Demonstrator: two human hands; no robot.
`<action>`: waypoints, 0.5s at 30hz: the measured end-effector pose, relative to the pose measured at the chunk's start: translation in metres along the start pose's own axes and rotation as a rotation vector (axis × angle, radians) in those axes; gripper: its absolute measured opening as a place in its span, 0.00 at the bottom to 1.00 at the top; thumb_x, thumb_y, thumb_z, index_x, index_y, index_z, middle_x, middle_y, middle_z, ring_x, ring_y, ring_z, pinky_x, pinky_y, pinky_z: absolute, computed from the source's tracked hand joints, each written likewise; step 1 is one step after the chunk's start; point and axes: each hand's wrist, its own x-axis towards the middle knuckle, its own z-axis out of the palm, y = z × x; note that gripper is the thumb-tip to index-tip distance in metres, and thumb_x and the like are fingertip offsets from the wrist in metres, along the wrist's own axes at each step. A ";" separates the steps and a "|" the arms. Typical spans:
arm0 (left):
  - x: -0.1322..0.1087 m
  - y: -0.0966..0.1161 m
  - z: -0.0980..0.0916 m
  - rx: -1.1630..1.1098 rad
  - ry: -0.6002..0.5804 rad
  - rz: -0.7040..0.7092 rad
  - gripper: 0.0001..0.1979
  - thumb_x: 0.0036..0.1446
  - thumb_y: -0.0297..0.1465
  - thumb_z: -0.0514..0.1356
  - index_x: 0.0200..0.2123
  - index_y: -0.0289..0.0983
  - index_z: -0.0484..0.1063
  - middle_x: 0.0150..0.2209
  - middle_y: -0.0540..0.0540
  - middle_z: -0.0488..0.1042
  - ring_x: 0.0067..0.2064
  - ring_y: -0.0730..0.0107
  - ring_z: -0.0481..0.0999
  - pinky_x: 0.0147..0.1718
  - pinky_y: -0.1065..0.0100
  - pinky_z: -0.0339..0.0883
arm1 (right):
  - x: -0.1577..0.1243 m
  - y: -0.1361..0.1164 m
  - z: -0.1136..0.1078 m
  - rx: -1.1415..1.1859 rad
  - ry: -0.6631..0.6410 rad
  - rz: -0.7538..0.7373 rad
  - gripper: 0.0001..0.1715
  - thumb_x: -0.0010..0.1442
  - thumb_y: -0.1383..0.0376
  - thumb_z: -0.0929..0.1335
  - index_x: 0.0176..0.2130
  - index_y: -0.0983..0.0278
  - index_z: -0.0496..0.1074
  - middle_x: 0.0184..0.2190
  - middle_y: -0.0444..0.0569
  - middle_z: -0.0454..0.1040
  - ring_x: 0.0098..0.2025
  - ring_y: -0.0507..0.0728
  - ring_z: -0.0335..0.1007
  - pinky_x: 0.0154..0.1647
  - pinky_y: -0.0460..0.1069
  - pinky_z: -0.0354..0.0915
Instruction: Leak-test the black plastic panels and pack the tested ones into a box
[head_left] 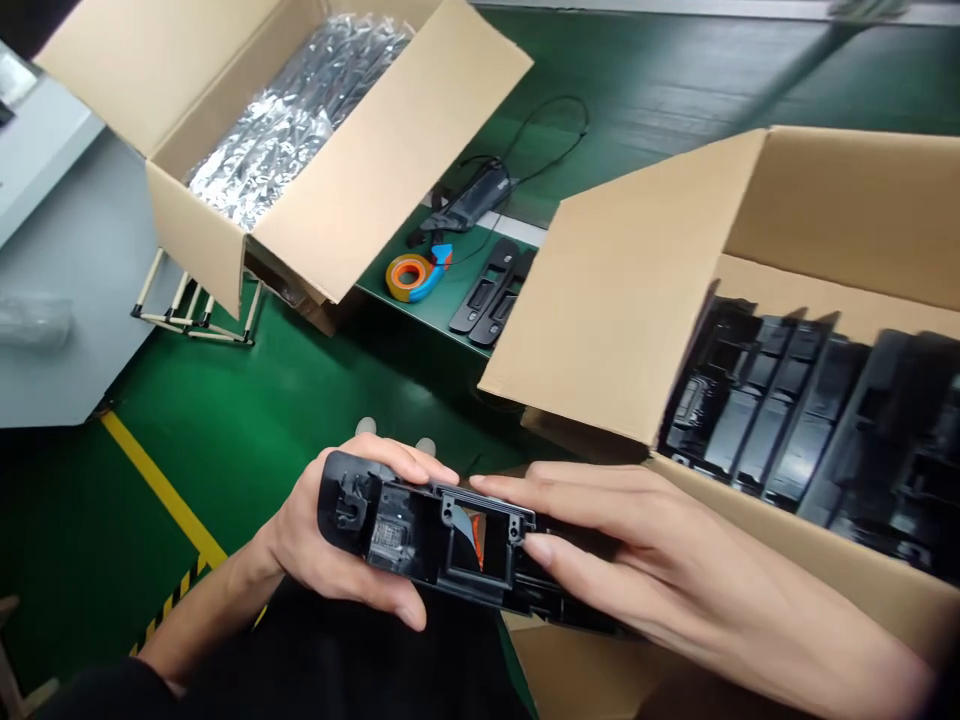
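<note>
The left hand (319, 550) wraps one end of the black part (397, 528) and the right hand (667, 570) pinches its long edges, holding it low before the box (615, 300) of like parts (787, 420); it looks light, stiff and slick, so edges give the surest hold.

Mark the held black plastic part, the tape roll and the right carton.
black plastic part (397, 535), head view, on its body left of the rectangular window.
tape roll (391, 279), head view, on the left side of its ring.
right carton (600, 310), head view, on its near outer flap.
</note>
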 end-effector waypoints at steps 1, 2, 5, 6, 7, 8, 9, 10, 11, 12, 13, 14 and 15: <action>-0.004 0.002 -0.005 0.028 0.021 0.013 0.38 0.43 0.37 0.84 0.56 0.42 0.76 0.54 0.39 0.84 0.56 0.52 0.84 0.61 0.53 0.76 | 0.008 -0.001 0.001 0.012 -0.026 -0.006 0.26 0.74 0.45 0.66 0.58 0.55 0.83 0.37 0.51 0.83 0.34 0.58 0.80 0.34 0.48 0.74; -0.009 0.004 -0.011 0.054 0.043 0.025 0.38 0.43 0.37 0.84 0.57 0.42 0.76 0.54 0.39 0.84 0.56 0.52 0.84 0.62 0.53 0.76 | 0.017 -0.002 0.002 0.031 -0.058 -0.009 0.27 0.74 0.45 0.66 0.58 0.55 0.83 0.37 0.51 0.83 0.33 0.58 0.79 0.34 0.49 0.74; -0.024 0.009 -0.028 0.116 0.116 0.041 0.37 0.46 0.36 0.83 0.58 0.42 0.75 0.56 0.39 0.84 0.58 0.51 0.84 0.65 0.52 0.73 | 0.047 -0.006 0.006 0.058 -0.120 -0.010 0.27 0.73 0.45 0.67 0.59 0.55 0.83 0.35 0.50 0.82 0.32 0.58 0.79 0.35 0.50 0.75; -0.030 0.011 -0.034 0.125 0.147 0.042 0.36 0.47 0.35 0.83 0.58 0.42 0.75 0.56 0.38 0.84 0.59 0.51 0.83 0.66 0.53 0.72 | 0.059 -0.009 0.008 0.056 -0.135 -0.011 0.27 0.73 0.45 0.68 0.59 0.55 0.83 0.35 0.50 0.83 0.32 0.58 0.79 0.36 0.50 0.75; -0.036 0.013 -0.041 0.130 0.179 0.044 0.35 0.48 0.34 0.82 0.58 0.42 0.75 0.56 0.38 0.84 0.59 0.51 0.83 0.66 0.53 0.72 | 0.070 -0.012 0.011 0.050 -0.155 -0.013 0.26 0.72 0.45 0.68 0.59 0.55 0.83 0.36 0.50 0.83 0.33 0.58 0.80 0.37 0.50 0.76; -0.043 0.015 -0.049 0.131 0.209 0.048 0.35 0.49 0.33 0.81 0.58 0.41 0.75 0.56 0.38 0.84 0.60 0.51 0.83 0.66 0.53 0.72 | 0.083 -0.016 0.015 0.040 -0.175 -0.017 0.26 0.72 0.45 0.69 0.58 0.55 0.83 0.37 0.51 0.83 0.34 0.58 0.81 0.38 0.50 0.76; -0.050 0.017 -0.057 0.129 0.234 0.055 0.34 0.49 0.33 0.81 0.59 0.41 0.75 0.56 0.37 0.84 0.60 0.50 0.83 0.65 0.53 0.73 | 0.095 -0.021 0.019 0.028 -0.198 -0.019 0.26 0.72 0.45 0.69 0.58 0.56 0.83 0.38 0.51 0.84 0.35 0.59 0.81 0.39 0.50 0.77; -0.057 0.020 -0.066 0.125 0.255 0.066 0.34 0.50 0.32 0.80 0.59 0.41 0.75 0.56 0.37 0.84 0.60 0.49 0.83 0.64 0.53 0.75 | 0.108 -0.026 0.025 0.017 -0.221 -0.021 0.26 0.72 0.46 0.69 0.58 0.56 0.83 0.38 0.51 0.84 0.36 0.59 0.81 0.39 0.50 0.77; -0.065 0.022 -0.076 0.122 0.272 0.077 0.34 0.51 0.31 0.80 0.59 0.41 0.75 0.56 0.36 0.83 0.60 0.49 0.83 0.63 0.53 0.76 | 0.121 -0.032 0.032 0.008 -0.245 -0.023 0.26 0.72 0.46 0.69 0.58 0.56 0.83 0.39 0.52 0.84 0.36 0.59 0.82 0.40 0.50 0.77; -0.073 0.026 -0.087 0.121 0.286 0.088 0.34 0.51 0.31 0.79 0.60 0.41 0.75 0.57 0.36 0.83 0.60 0.49 0.83 0.62 0.54 0.77 | 0.134 -0.038 0.040 0.001 -0.266 -0.025 0.26 0.72 0.47 0.69 0.58 0.57 0.83 0.40 0.52 0.85 0.37 0.59 0.82 0.40 0.50 0.77; -0.081 0.029 -0.098 0.120 0.299 0.099 0.34 0.51 0.30 0.79 0.61 0.42 0.74 0.57 0.36 0.83 0.59 0.50 0.84 0.61 0.55 0.77 | 0.147 -0.044 0.048 -0.007 -0.284 -0.031 0.25 0.72 0.47 0.69 0.59 0.57 0.83 0.41 0.52 0.85 0.38 0.59 0.82 0.40 0.49 0.77; -0.090 0.034 -0.110 0.118 0.308 0.107 0.35 0.51 0.29 0.79 0.61 0.42 0.74 0.58 0.36 0.83 0.58 0.50 0.84 0.60 0.56 0.78 | 0.160 -0.051 0.057 -0.017 -0.297 -0.039 0.25 0.72 0.48 0.70 0.59 0.57 0.82 0.42 0.52 0.85 0.39 0.59 0.82 0.40 0.49 0.77; -0.098 0.038 -0.122 0.117 0.316 0.114 0.36 0.50 0.29 0.80 0.62 0.42 0.74 0.58 0.36 0.83 0.58 0.51 0.85 0.60 0.56 0.78 | 0.173 -0.057 0.067 -0.027 -0.312 -0.050 0.25 0.72 0.48 0.70 0.59 0.57 0.82 0.42 0.52 0.85 0.39 0.60 0.83 0.40 0.49 0.78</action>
